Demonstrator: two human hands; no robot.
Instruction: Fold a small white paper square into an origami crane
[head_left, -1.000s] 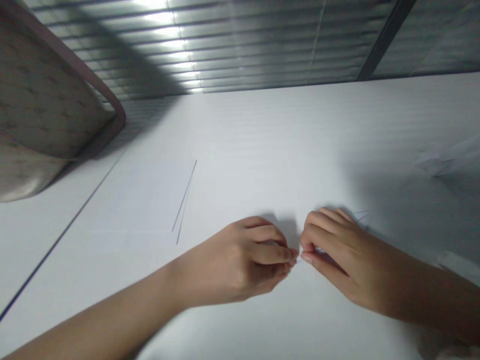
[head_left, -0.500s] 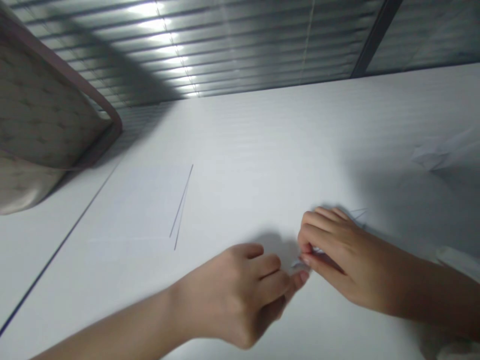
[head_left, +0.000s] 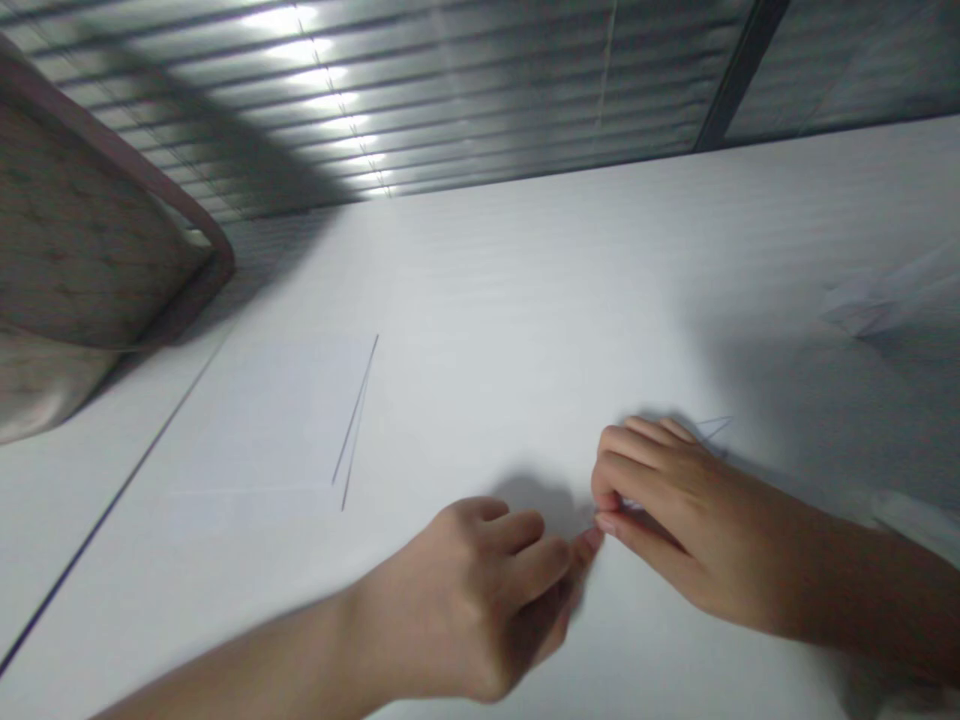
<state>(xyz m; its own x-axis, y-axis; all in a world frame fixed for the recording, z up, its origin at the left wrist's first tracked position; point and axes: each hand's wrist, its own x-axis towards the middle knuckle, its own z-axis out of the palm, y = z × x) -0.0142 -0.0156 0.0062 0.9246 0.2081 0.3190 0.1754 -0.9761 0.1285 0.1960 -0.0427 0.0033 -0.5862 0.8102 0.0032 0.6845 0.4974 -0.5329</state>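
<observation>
Just right of the middle of the white table, my right hand [head_left: 667, 510] is closed on a piece of folded white paper [head_left: 716, 430]. One pointed end of the paper sticks out beyond the knuckles; most of it is hidden under the palm and fingers. My left hand [head_left: 495, 595] is closed too, fingers curled and thumb and forefinger pinched together at the near end of the paper. Its fingertips meet those of the right hand. How much paper lies between the left fingers is hidden.
White sheets [head_left: 277, 420] lie in a loose stack on the left of the table [head_left: 510, 320]. A patterned bag [head_left: 82, 230] stands at the far left. At the right is a folded white paper shape [head_left: 862, 305]. Window blinds [head_left: 480, 90] run along the back edge.
My left hand's thumb and forefinger have drawn in against the right fingertips, covering the bit of paper that showed there. The right hand stays almost where it was.
</observation>
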